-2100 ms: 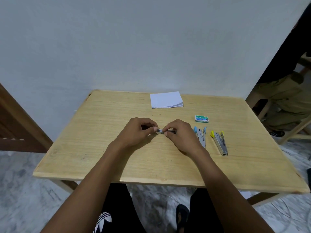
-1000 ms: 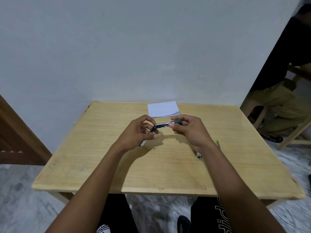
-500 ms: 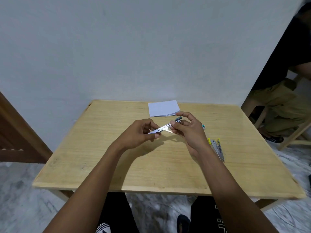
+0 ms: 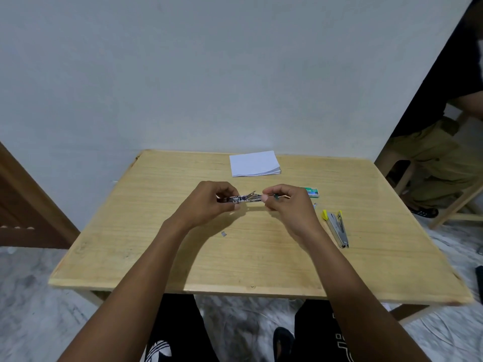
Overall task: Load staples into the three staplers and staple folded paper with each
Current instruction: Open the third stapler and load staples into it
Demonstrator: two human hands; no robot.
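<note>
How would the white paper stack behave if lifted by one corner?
The paper stack looks thin, with sheets curling apart at its right edge, so it would probably droop and fan open. Likely light, it should slide on the table.

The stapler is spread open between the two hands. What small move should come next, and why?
Probably hold the stapler with the left hand and reach the right hand to the green staple box beyond it: the stapler is spread open, no staples visible in it.
</note>
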